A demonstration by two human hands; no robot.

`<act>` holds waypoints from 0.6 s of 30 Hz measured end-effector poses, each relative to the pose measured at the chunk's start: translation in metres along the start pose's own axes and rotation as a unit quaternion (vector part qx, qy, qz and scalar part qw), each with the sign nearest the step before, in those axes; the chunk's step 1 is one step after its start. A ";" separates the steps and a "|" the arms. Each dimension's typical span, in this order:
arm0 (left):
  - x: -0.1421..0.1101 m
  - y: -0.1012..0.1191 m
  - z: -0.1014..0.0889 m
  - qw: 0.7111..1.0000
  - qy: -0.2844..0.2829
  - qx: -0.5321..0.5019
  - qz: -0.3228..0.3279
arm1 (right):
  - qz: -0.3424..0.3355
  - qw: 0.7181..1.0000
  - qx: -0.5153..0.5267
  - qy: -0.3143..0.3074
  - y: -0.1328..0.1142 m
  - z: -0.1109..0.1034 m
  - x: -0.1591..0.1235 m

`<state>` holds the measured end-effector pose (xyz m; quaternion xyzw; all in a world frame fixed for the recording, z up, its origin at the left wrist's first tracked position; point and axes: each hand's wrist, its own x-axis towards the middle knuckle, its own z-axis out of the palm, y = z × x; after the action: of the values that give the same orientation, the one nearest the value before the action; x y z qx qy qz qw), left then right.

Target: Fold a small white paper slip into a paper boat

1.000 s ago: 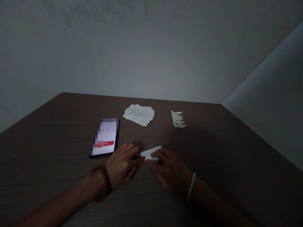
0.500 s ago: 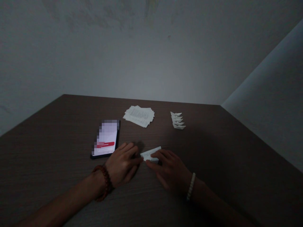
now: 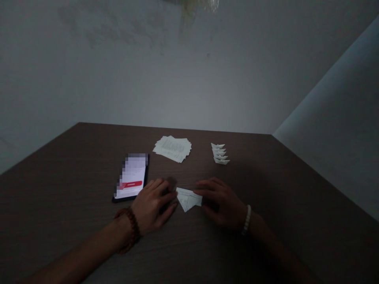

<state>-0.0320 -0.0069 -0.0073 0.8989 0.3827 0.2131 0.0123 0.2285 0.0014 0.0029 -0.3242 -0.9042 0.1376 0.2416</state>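
Note:
A small folded piece of printed white paper (image 3: 186,200) lies on the table between my hands, a triangular flap pointing toward me. My left hand (image 3: 155,203), with a reddish-brown beaded bracelet (image 3: 130,228) at the wrist, has its fingers curled and its fingertips at the paper's left corner. At the other end, my right hand (image 3: 221,202) has the paper's right end between index finger and thumb; a pale beaded bracelet (image 3: 246,220) circles that wrist. The right palm is in shadow, so its exact contact is partly hidden.
A phone (image 3: 132,177) with a lit screen lies just beyond my left hand. Farther back is a fanned stack of printed paper slips (image 3: 172,148). Several small folded paper boats (image 3: 220,154) stand in a row to its right. The brown table (image 3: 97,146) meets a grey wall.
The folded paper has turned, and its triangular flap now shows, pointing toward me. My right hand has shifted slightly right with its fingers wider apart. The view has tilted up a little.

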 end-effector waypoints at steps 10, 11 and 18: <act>-0.001 -0.002 0.007 0.992 0.042 0.012 0.120 | 0.008 0.999 0.032 0.008 0.013 0.013 0.003; -0.001 -0.001 0.007 0.989 0.044 0.014 0.143 | 0.006 0.999 0.036 0.011 0.013 0.014 0.004; -0.001 0.001 0.009 0.988 -0.003 -0.007 0.153 | 0.001 0.998 0.066 0.022 0.011 0.018 0.005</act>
<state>-0.0280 -0.0066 -0.0158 0.9473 0.2396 0.2124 -0.0129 0.2212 0.0118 -0.0152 -0.3110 -0.8872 0.1902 0.2827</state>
